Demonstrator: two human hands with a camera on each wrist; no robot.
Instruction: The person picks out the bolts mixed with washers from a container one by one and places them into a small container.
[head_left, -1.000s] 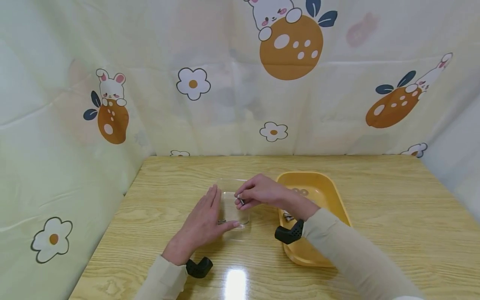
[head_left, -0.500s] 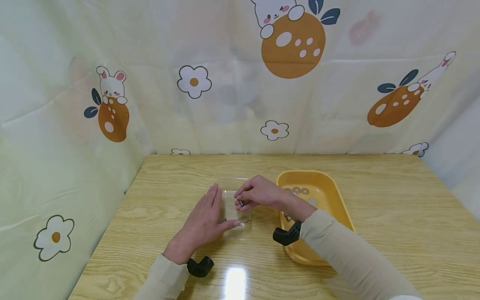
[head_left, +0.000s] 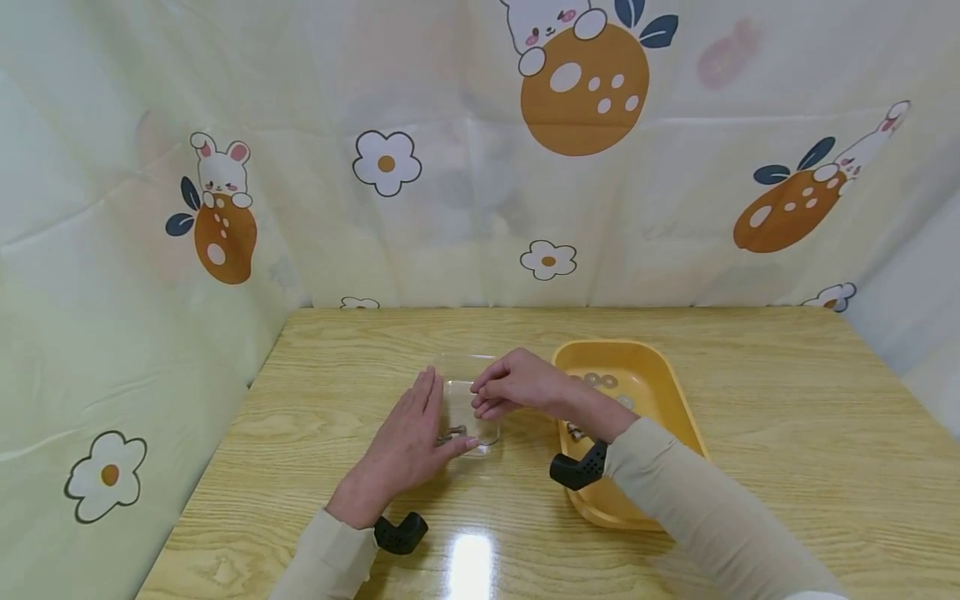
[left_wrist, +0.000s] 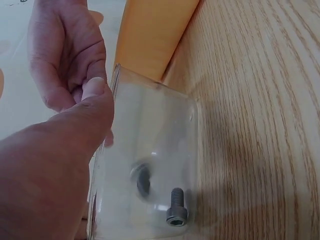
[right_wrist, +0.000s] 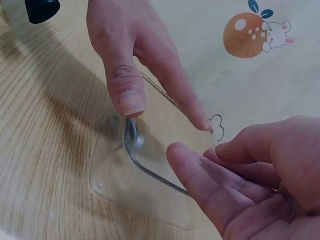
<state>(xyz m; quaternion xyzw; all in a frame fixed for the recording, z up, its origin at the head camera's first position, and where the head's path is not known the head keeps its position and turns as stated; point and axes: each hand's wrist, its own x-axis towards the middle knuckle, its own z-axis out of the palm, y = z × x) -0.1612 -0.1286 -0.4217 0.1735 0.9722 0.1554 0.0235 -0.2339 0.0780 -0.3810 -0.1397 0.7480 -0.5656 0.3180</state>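
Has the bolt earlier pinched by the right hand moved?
Yes: against the clear box, the bolt moved down and leftward, toward the left hand.

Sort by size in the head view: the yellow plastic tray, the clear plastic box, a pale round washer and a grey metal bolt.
1. Yellow plastic tray
2. Clear plastic box
Pale round washer and grey metal bolt: too alike to rank.

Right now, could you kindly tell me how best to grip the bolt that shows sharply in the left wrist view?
I'd pinch the bolt across its head, coming from above. It appears to lie on its side, its head is wider than the threaded shank, and the box's walls block the sides while its top is open.
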